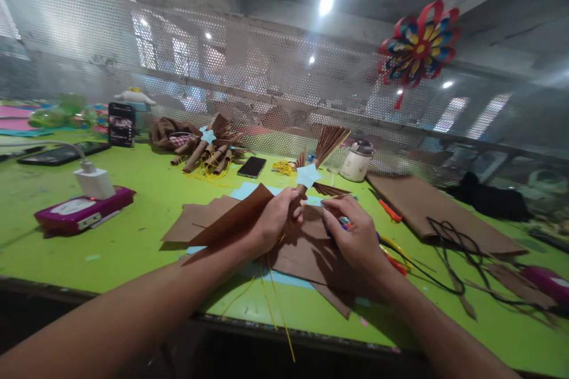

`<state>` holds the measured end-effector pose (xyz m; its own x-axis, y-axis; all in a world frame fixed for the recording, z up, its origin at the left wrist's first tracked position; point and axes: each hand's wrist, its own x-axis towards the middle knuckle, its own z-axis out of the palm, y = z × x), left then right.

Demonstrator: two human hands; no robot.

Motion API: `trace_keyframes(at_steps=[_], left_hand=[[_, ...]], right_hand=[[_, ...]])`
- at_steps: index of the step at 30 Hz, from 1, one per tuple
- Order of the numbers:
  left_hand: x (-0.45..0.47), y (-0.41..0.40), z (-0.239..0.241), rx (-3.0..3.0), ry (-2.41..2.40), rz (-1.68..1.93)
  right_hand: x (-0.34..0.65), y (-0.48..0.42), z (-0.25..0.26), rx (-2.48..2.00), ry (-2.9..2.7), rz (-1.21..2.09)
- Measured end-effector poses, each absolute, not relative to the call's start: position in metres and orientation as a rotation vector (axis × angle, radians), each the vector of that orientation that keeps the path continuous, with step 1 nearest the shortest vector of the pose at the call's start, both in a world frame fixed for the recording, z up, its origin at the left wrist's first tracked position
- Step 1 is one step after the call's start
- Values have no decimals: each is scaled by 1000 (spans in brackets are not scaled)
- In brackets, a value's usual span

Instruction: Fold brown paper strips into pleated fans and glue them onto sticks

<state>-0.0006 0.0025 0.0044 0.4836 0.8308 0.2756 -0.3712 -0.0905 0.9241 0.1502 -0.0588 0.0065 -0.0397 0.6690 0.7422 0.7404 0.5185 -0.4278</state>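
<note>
In the middle of the head view, my left hand (280,213) is closed around the handle of a small brown paper broom (331,145) with a pleated fan top. A pale blue paper star (308,176) sits on the front of the broom's handle. Just right of it my right hand (351,228) is curled, thumb and fingers nearly together; whatever they may hold is too small or hidden to make out. A blue tool, partly covered, lies by the right palm. Yellow strings (269,296) hang below my left hand over the table edge. Brown paper sheets (306,249) lie beneath both hands.
Several finished paper brooms (213,145) are piled at the back left. A phone (252,167) lies near them; another phone (121,124) stands upright. A purple power bank (84,210) is at left. To the right are a white pot (357,161), an orange-handled cutter (390,210) and a black cord (457,243).
</note>
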Motion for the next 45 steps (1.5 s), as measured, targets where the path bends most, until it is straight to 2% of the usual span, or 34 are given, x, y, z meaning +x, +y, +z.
trace_keyframes(at_steps=[8,16,21,25,32,40,45], left_hand=[[-3,-2,6,1469,477,1036],[0,7,-1,1396,481,995],[-1,9,0,1348,532,1023],[-2,11,-1,1294,522,981],[-2,18,-6,1260,567,978],[-3,15,-2,1205,618,997],[-4,15,-4,1203,600,983]], right_hand=[[152,-61,7,-1237,-1622,51],[157,-62,13,-1239,-1520,31],[172,-54,14,-1344,-1624,-78],[210,-45,23,-1647,-1770,-136],[236,-51,35,-1881,-2418,216],[215,-52,20,-1999,-2399,-98],[228,-52,33,-1819,-2191,89]])
